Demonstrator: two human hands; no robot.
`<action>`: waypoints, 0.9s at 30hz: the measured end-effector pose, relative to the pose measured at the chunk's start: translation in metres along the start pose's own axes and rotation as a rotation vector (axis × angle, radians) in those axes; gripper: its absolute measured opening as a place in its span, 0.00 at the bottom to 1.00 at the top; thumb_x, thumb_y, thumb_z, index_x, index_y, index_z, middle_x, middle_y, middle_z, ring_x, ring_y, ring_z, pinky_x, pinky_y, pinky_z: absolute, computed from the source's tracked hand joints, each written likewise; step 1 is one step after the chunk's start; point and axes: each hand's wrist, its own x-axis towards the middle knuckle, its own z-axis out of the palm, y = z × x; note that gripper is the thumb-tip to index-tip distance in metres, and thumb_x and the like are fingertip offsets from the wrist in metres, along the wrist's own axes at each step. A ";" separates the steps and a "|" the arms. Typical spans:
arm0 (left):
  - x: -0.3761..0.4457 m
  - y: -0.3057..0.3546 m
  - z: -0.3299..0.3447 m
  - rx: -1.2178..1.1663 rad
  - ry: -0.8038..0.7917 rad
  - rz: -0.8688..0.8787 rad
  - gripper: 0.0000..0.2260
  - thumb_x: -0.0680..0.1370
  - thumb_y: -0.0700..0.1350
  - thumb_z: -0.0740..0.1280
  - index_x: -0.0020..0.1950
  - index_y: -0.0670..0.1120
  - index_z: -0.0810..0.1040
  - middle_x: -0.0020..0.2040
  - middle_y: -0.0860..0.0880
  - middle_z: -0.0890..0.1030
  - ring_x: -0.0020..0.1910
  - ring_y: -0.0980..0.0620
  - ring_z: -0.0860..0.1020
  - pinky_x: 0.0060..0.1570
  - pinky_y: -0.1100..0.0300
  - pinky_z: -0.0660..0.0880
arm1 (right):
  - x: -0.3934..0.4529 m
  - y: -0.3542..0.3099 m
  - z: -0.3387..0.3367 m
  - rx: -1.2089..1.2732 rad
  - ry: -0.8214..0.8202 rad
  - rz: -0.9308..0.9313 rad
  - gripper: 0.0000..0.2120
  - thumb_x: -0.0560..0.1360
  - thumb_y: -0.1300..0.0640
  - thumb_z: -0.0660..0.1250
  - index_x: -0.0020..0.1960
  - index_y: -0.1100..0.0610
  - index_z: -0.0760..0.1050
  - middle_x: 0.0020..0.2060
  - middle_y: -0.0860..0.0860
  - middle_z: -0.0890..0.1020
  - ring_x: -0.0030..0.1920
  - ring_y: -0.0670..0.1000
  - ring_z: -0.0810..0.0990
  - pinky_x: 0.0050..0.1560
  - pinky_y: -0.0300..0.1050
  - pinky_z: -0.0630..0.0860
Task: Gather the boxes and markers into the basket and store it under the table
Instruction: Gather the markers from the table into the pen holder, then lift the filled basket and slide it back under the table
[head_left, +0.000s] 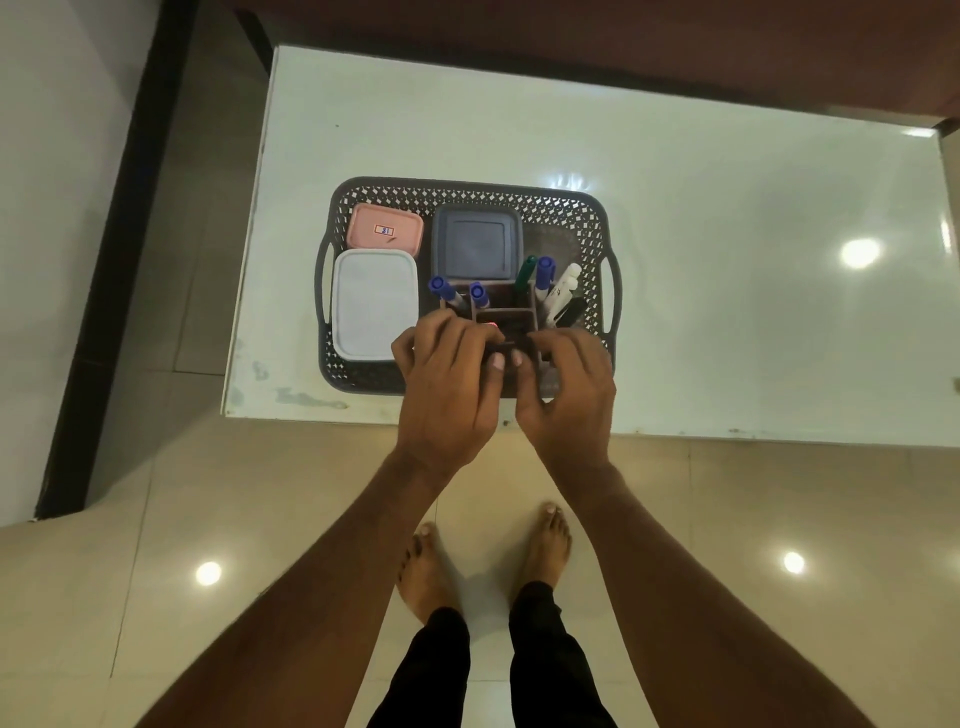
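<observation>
A dark grey lattice basket sits on the white table near its front left. Inside lie a pink box, a white box and a dark blue-grey box. A brown marker holder stands in the basket's front right part, with several blue, green, white and black markers sticking up. My left hand and my right hand curl around the holder's near side, fingers on its rim. The holder's front is hidden by my hands.
The white glossy table has its front edge close to my wrists. A dark wall strip runs along the left. Beige floor tiles and my bare feet are below. A brown surface borders the table's far side.
</observation>
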 end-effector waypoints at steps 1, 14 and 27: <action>-0.001 0.001 0.001 -0.002 -0.006 0.015 0.07 0.80 0.47 0.62 0.55 0.46 0.76 0.54 0.46 0.82 0.62 0.46 0.72 0.62 0.45 0.68 | 0.000 0.001 0.000 0.001 0.000 -0.003 0.11 0.75 0.55 0.72 0.52 0.62 0.81 0.49 0.56 0.84 0.52 0.55 0.82 0.57 0.49 0.78; -0.005 -0.003 0.013 0.093 0.059 0.068 0.13 0.81 0.48 0.63 0.61 0.43 0.77 0.61 0.42 0.81 0.67 0.42 0.75 0.69 0.43 0.65 | -0.006 0.005 0.003 0.051 -0.032 -0.055 0.12 0.75 0.54 0.72 0.53 0.62 0.82 0.50 0.56 0.85 0.53 0.55 0.82 0.56 0.53 0.79; 0.021 -0.046 -0.036 0.008 0.255 -0.121 0.28 0.81 0.49 0.66 0.77 0.40 0.63 0.77 0.41 0.66 0.77 0.44 0.64 0.75 0.40 0.61 | 0.044 0.035 -0.021 0.061 0.164 0.109 0.20 0.77 0.60 0.70 0.66 0.67 0.74 0.64 0.63 0.75 0.67 0.60 0.73 0.69 0.41 0.70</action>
